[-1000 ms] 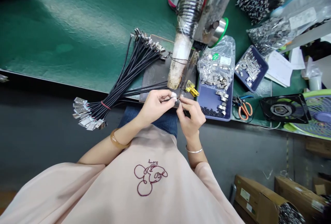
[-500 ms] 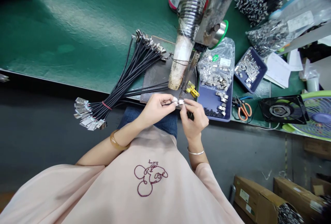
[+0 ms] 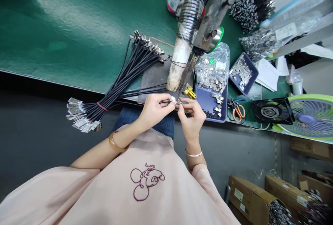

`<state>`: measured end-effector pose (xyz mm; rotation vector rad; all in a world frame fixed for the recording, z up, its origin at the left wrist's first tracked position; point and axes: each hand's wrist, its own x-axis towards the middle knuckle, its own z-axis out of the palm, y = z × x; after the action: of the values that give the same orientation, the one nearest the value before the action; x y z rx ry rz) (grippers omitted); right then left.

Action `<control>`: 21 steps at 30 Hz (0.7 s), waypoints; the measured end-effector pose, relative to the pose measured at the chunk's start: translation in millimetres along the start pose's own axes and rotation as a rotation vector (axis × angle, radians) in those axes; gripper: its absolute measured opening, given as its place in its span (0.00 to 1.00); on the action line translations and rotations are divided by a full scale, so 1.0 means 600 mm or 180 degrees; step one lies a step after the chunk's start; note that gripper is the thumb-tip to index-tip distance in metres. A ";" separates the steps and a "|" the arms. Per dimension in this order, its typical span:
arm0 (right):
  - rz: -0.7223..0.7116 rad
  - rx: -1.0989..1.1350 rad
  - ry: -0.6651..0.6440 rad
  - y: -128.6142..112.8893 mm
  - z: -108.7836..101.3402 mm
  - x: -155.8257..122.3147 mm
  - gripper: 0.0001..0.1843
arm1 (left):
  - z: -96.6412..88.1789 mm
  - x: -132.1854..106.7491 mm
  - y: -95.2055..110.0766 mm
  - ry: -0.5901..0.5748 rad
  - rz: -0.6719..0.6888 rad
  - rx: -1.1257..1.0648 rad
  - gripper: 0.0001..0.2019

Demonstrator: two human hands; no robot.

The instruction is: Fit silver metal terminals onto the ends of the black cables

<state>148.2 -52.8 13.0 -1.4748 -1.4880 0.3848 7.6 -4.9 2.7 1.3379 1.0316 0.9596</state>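
Since half a second ago, we have lowered the small silver metal clip (image 3: 179,102) slightly toward us. Our right hand (image 3: 191,115) pinches it; our left hand (image 3: 154,109) grips the thin black wire (image 3: 165,102). Both meet above the green bench (image 3: 78,37) edge, and we should keep them aligned.

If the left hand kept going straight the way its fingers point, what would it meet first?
Almost at once the small metal clip pinched at its fingertips, then the right hand holding it from the other side. The left hand points rightward; depth is unclear.
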 end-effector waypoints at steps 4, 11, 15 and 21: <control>0.0159 0.0088 -0.0100 0.005 0.001 0.001 0.04 | 0.000 0.003 -0.001 0.0009 0.0022 0.0041 0.07; -0.0132 -0.0118 0.0003 0.004 0.002 0.006 0.04 | 0.003 0.008 0.005 0.0162 0.0096 0.0234 0.08; -0.0239 -0.0244 0.0035 0.001 0.001 0.007 0.04 | 0.005 0.009 0.007 0.0232 0.0185 0.0220 0.06; -0.0389 -0.0250 -0.0037 0.001 -0.004 0.003 0.06 | 0.004 0.008 0.007 0.0174 0.0131 0.0168 0.06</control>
<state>151.0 -52.2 14.4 -1.4361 -1.6095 0.2642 11.5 -1.1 6.7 1.3875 1.0809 1.0107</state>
